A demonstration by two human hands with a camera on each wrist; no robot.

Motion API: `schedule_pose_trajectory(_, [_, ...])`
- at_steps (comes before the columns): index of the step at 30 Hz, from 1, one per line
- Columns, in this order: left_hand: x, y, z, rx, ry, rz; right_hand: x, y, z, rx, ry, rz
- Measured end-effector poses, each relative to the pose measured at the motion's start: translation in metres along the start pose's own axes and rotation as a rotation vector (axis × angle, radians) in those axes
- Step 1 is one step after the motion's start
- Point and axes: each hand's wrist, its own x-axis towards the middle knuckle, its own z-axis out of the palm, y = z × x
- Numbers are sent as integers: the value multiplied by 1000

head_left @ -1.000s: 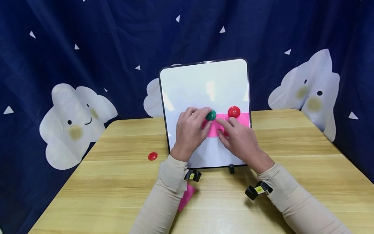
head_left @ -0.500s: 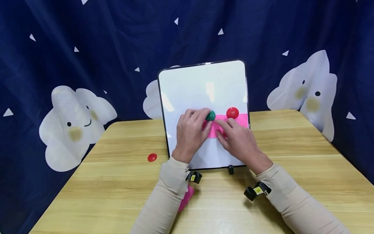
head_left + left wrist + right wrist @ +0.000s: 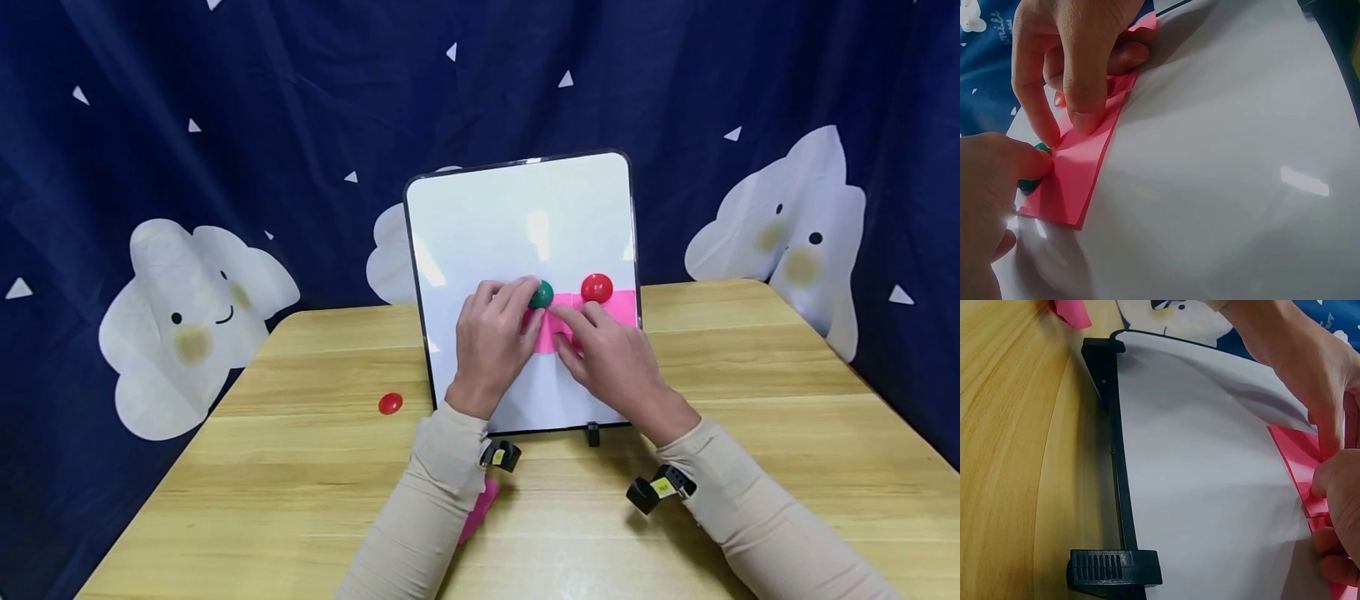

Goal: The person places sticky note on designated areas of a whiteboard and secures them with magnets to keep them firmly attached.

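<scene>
My left hand holds a round green magnet between thumb and fingers at the upper edge of a pink sticky note on the whiteboard. Beside it, my right hand touches the same note, its index fingertip close to the green magnet and its thumb lower on the paper. Right of these, a second pink note lies against the board under a red magnet. The right hand covers part of both notes.
The whiteboard leans upright on black clip feet on a wooden table. A loose red magnet lies left of it. More pink paper shows beside the left forearm. A dark blue curtain hangs behind.
Both hands stay almost in place at the green magnet and the note. The head view has shifted slightly.
</scene>
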Motion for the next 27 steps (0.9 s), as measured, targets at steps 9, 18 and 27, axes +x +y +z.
schedule_pose_trajectory(9, [0, 0, 0, -9, 1, -4, 0, 0, 0, -1, -5, 4])
schedule_pose_trajectory(18, [1, 1, -4, -25, -10, 3, 0, -1, -1, 7, -1, 2])
schedule_pose_trajectory(27, [0, -6, -8, -69, -9, -36, 0, -2, -1, 39, 24, -28])
